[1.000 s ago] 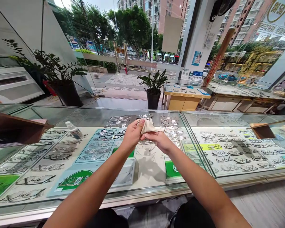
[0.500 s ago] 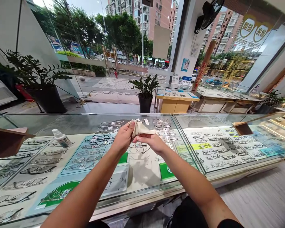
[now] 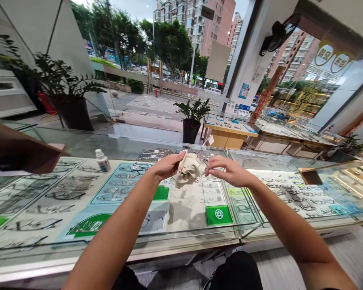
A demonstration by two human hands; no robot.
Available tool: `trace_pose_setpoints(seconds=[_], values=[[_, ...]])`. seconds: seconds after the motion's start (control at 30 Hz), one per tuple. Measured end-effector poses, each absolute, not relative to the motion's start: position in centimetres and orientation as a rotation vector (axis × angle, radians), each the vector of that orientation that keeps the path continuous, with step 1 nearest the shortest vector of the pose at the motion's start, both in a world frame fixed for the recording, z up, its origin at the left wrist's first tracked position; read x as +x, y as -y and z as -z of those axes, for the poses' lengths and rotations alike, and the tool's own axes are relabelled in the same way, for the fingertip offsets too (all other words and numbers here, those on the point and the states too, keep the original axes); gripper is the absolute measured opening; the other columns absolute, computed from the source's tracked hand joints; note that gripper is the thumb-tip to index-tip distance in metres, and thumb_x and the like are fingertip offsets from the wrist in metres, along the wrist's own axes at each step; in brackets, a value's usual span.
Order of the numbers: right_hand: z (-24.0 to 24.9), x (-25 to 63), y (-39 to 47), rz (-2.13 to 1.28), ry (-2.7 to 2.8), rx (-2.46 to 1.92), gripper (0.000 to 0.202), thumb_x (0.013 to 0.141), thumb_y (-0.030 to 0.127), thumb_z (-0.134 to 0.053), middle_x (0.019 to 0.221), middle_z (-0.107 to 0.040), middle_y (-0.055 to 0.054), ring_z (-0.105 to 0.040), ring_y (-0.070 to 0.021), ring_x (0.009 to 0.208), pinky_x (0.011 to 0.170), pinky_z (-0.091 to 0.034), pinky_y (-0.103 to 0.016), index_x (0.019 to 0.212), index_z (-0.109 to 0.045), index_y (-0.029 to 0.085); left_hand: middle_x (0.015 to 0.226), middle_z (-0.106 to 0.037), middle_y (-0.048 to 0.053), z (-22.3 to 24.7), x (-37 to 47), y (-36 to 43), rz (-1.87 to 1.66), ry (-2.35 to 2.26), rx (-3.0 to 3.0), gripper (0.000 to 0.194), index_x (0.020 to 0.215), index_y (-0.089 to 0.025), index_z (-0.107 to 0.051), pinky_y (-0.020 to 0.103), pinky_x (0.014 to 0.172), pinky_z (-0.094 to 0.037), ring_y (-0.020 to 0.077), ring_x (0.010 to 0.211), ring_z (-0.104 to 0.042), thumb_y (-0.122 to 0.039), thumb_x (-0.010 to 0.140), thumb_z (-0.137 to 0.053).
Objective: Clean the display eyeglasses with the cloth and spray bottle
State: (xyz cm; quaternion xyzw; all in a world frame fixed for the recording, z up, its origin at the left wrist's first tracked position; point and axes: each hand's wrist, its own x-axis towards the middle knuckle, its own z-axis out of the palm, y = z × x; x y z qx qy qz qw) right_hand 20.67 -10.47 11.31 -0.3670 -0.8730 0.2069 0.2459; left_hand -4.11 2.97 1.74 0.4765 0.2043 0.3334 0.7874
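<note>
A beige cloth (image 3: 188, 169) hangs over the glass case, pinched by my left hand (image 3: 168, 164) at its upper left edge. At the cloth's right side, my right hand (image 3: 225, 171) has its fingertips closed on a thin part of a pair of glasses. A small white tag (image 3: 211, 139) sticks up from the glasses above the right fingers. Most of the frame is hidden by the cloth. Below the hands, several glasses lie inside the case, with a green box (image 3: 218, 215) near its front.
A white spray bottle (image 3: 103, 161) stands on the glass at the left. A brown wooden piece (image 3: 21, 149) juts in from the left edge, another (image 3: 311, 176) is at the right. Behind the case stands a potted plant (image 3: 191, 131).
My right hand has moved right, away from my left, and the cloth is spread wider between them. The tag now rises above the right fingers. The view has tilted and shifted.
</note>
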Motion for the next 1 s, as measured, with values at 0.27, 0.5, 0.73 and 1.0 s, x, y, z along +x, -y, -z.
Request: trace_pose_setpoints(seconds=[0.27, 0.5, 0.73, 1.0], values=[[-11.7, 18.2, 9.9, 0.591, 2.958, -1.059, 0.019, 0.095, 0.009, -0.067, 0.11, -0.074, -0.008, -0.055, -0.03, 0.12, 0.102, -0.038, -0.046, 0.09, -0.079, 0.023, 0.062, -0.063, 0.003, -1.5, -4.6, -1.9, -0.414, -0.339, 1.226, 0.039, 0.077, -0.012, -0.072, 0.024, 0.051, -0.046, 0.0115, 0.051, -0.053, -0.047, 0.08, -0.088], [-11.7, 17.3, 9.0, 0.788, 2.961, -0.928, 0.022, 0.095, 0.009, -0.065, 0.116, -0.071, -0.01, -0.052, -0.0321, 0.127, 0.108, -0.035, -0.047, 0.084, -0.078, 0.023, 0.055, -0.054, 0.0, -1.5, -4.1, -1.1, -0.22, -0.299, 1.329, 0.041, 0.065, -0.014, -0.067, 0.026, 0.045, -0.033, 0.0099, 0.046, -0.043, -0.042, 0.066, -0.097], [-10.5, 18.2, 7.0, 0.544, 2.393, -1.3, 0.024, 0.104, 0.023, -0.052, 0.107, -0.072, -0.017, -0.057, -0.0302, 0.101, 0.091, -0.04, -0.045, 0.104, -0.075, 0.016, 0.063, -0.059, 0.001, -1.5, -3.1, -1.5, -0.585, -0.343, 1.266, 0.047, 0.076, -0.012, -0.065, 0.022, 0.052, -0.037, 0.0092, 0.053, -0.05, -0.051, 0.072, -0.092], [-3.1, 17.2, 3.3, -0.916, 1.411, -1.167, 0.042, 0.074, 0.06, -0.084, 0.079, -0.069, -0.002, -0.05, -0.0164, 0.07, 0.069, -0.039, -0.032, 0.084, -0.076, 0.019, 0.068, -0.06, 0.0, -1.3, -2.7, -1.3, -0.672, -0.386, 1.406, 0.049, 0.085, -0.01, -0.067, 0.021, 0.051, -0.036, 0.0084, 0.055, -0.05, -0.052, 0.073, -0.091]])
